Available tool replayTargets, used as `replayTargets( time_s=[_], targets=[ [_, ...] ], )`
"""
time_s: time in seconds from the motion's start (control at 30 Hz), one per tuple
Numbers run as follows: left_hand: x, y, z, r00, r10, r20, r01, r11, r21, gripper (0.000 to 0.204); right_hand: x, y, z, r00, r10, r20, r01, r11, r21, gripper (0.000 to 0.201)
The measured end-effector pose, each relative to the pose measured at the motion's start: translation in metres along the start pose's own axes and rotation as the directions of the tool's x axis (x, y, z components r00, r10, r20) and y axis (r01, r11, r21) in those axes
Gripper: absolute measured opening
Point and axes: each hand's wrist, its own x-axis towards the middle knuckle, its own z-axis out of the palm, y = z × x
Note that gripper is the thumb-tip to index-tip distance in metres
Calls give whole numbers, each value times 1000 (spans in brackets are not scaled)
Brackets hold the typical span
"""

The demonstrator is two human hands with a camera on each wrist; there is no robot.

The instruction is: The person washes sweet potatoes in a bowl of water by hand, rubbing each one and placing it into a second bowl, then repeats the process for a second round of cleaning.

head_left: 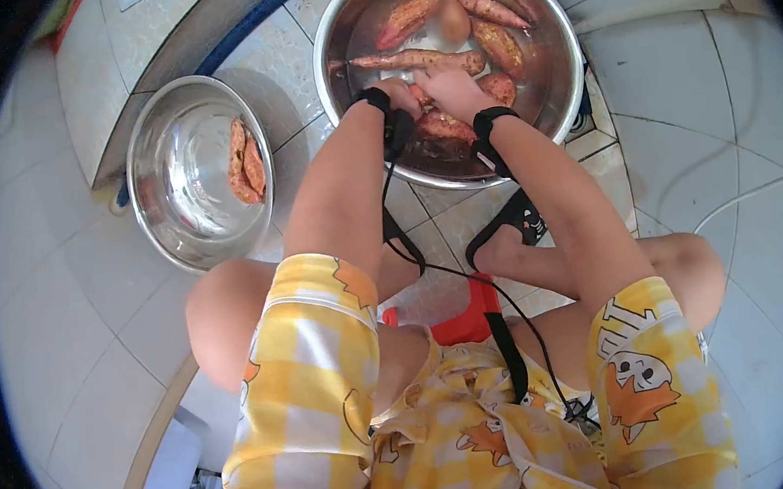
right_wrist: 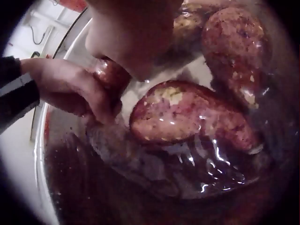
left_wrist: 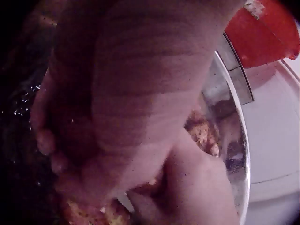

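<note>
Both hands are low in a large steel basin [head_left: 327,92] of water, close together over one reddish sweet potato [right_wrist: 110,75]. My left hand [head_left: 400,97] curls its fingers round this sweet potato, as the right wrist view shows. From the other side my right hand [head_left: 453,93] grips it too, with its fingertips partly hidden. A fat sweet potato with a pale scraped patch [right_wrist: 187,112] lies half under water beside the hands. Just beyond them stretches a long thin sweet potato [head_left: 422,60].
Several more sweet potatoes [head_left: 498,47] soak at the basin's far side. On the left, a smaller steel bowl [head_left: 158,186] holds two sweet potatoes [head_left: 245,164]. The person's feet are near the basin, with a red stool [head_left: 468,322] below. A black cable [head_left: 469,280] runs from the left wrist.
</note>
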Motion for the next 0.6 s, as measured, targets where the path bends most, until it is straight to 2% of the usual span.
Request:
replayTargets(
  time_s=[0.03, 0.07, 0.1, 0.13, 0.2, 0.23, 0.33, 0.37, 0.43, 0.47, 0.5, 0.53, 0.6],
  targets=[
    [3, -4, 11, 989, 1, -150, 5, 999, 43, 31, 0, -2, 0, 979, 124, 164, -154, 970, 188, 37],
    [8, -8, 21, 957, 7, -292, 18, 996, 83, 31, 1, -2, 1, 961, 166, 220, -213, 954, 213, 36],
    [7, -6, 24, 933, 57, -355, -7, 990, 140, 30, 3, -1, 3, 938, 206, 279, -274, 933, 233, 35],
    [6, -3, 29, 918, 37, -396, 13, 992, 125, 30, 3, 1, 5, 908, 245, 339, -338, 908, 249, 35],
    [5, 2, 33, 880, -4, -474, 54, 994, 91, 30, 3, 6, 9, 883, 291, 369, -392, 889, 235, 32],
    [7, 2, 35, 890, 26, -454, 27, 994, 110, 29, 3, 8, 10, 874, 302, 382, -402, 889, 219, 31],
    [0, 8, 35, 831, 165, -532, 15, 948, 318, 27, 5, 5, 8, 856, 360, 372, -437, 888, 146, 24],
    [3, 6, 38, 816, 227, -531, -50, 944, 327, 27, 5, 2, 6, 849, 383, 364, -452, 883, 126, 24],
    [9, -1, 43, 749, 323, -578, -112, 923, 369, 27, 5, 3, 8, 851, 385, 358, -449, 886, 114, 22],
    [11, -2, 45, 710, 370, -599, -142, 909, 392, 27, 5, 8, 15, 870, 352, 344, -439, 872, 218, 26],
    [10, -2, 44, 636, 435, -637, -210, 892, 400, 27, 6, 12, 21, 889, 321, 327, -423, 848, 318, 31],
    [9, 0, 40, 703, 390, -595, -177, 906, 385, 29, 6, 16, 27, 906, 292, 305, -403, 815, 416, 37],
    [7, 8, 28, 816, 292, -498, -110, 925, 363, 31, 8, 22, 25, 905, 225, 361, -383, 799, 463, 38]
  ],
)
